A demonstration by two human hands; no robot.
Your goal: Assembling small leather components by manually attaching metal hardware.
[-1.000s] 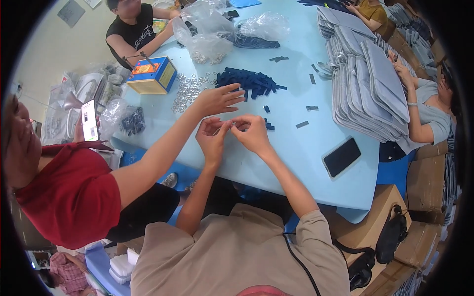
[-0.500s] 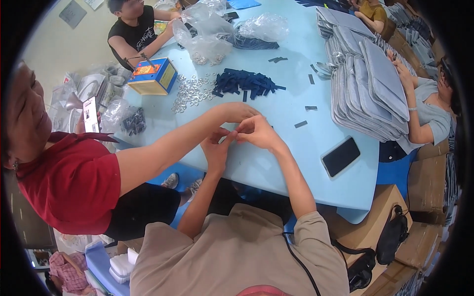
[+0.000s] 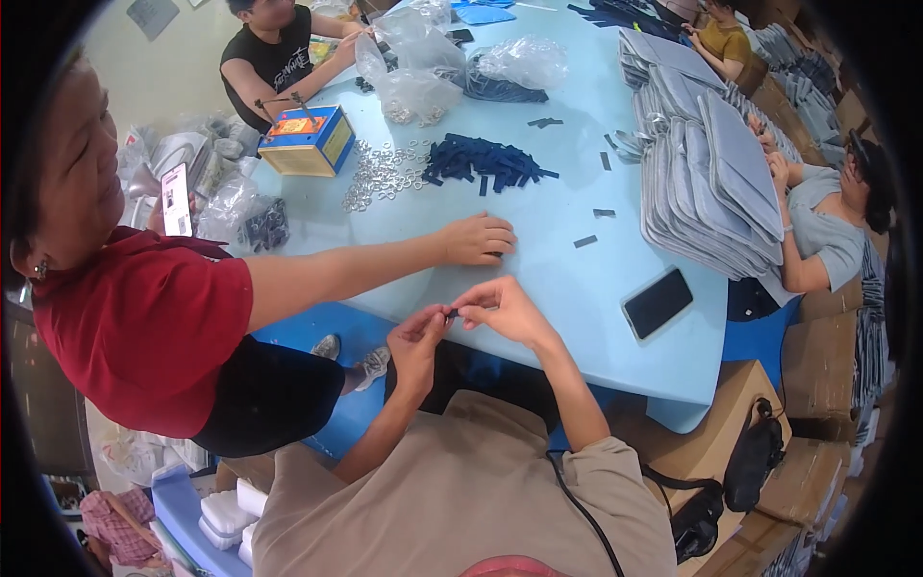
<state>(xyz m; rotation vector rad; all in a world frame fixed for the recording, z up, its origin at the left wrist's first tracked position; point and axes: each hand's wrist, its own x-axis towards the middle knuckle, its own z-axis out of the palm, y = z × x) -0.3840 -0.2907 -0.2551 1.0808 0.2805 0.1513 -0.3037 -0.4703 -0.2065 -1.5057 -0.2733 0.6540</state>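
Observation:
Just over the near table edge, my left hand (image 3: 416, 338) and my right hand (image 3: 502, 312) meet, both closed in a pinch. Between their fingertips is a small dark fabric strip (image 3: 453, 313); most of it is covered by my fingers. Beyond them, a co-worker's hand (image 3: 478, 240) in a red-sleeved reach from the left rests on the table, with something dark partly under its fingers. A heap of navy fabric strips (image 3: 486, 162) lies farther back, beside scattered metal rings (image 3: 380, 178).
On the light blue table (image 3: 567, 317) are a phone (image 3: 659, 303), stacked grey padded pieces (image 3: 707, 178), several loose strips, plastic bags (image 3: 413, 87) and a blue-yellow box (image 3: 306, 141). Other people sit around it. A cardboard box (image 3: 735, 394) stands at right.
My hands have drawn nearer to me, away from the co-worker's hand, and the dark strip now shows between my fingers. That co-worker's hand has come down nearer the tabletop.

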